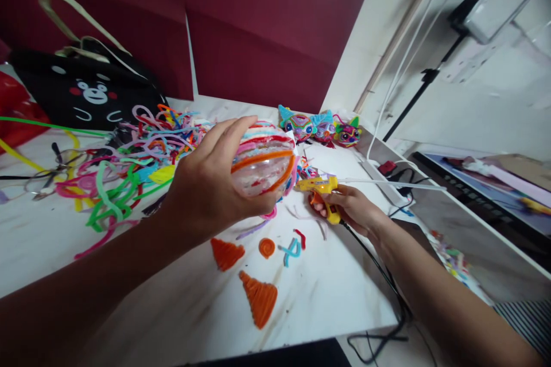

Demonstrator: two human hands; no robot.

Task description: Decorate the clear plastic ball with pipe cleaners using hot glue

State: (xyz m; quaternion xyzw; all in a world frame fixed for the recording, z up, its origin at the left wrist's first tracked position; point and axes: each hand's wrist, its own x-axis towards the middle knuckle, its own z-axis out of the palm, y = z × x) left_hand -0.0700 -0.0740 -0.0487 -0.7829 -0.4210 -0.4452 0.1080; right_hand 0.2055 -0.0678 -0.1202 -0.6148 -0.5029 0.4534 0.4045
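Observation:
My left hand (215, 172) is wrapped round a clear, rounded plastic form (260, 175) striped with coloured pipe cleaners, holding it above the table. A yellow hot glue gun (318, 185) is gripped in my right hand (344, 203), with a clear glue stick (396, 184) sticking out of its back. The gun's nozzle points at the right side of the form; whether it touches is unclear. Below them lie two orange pipe cleaner triangles (259, 298), an orange coil (267, 248), and short blue pipe cleaner pieces (291, 249) with a red one (300, 238).
A tangle of pipe cleaners (124, 178) covers the left of the table, with eyeglasses (41, 180) beside it. Behind stands a black bag (86, 86). Colourful animal-face crafts (318, 126) sit at the back. The gun's black cord (370, 255) runs off the right edge near a power strip (381, 180).

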